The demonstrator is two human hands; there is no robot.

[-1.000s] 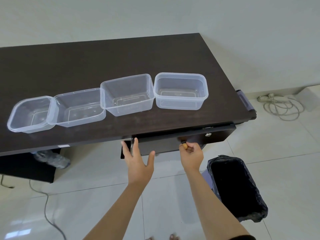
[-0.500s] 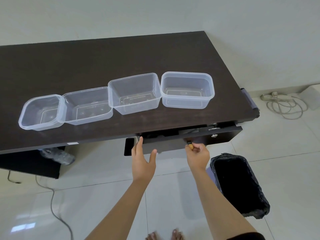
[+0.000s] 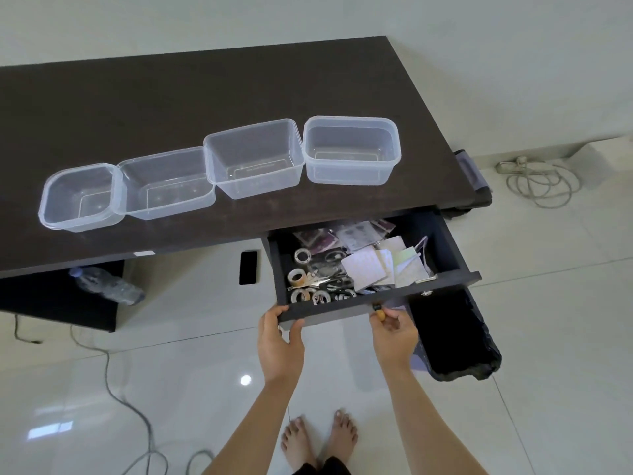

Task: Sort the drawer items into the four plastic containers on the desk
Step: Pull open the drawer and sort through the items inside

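My drawer [image 3: 363, 305] is open, full of tape rings [image 3: 296, 277] and cards [image 3: 363, 270]. Four clear empty containers [image 3: 255, 157] sit in a row on my table [image 3: 171, 97].

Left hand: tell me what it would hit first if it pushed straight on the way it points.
The left hand already grips the drawer front corner; straight on, it meets that panel first.

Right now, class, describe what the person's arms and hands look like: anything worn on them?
Both forearms are bare, with no sleeves in view. The left hand and right hand wear no gloves, and no rings, watch or bracelets show. Dark trouser hems and bare feet appear below.
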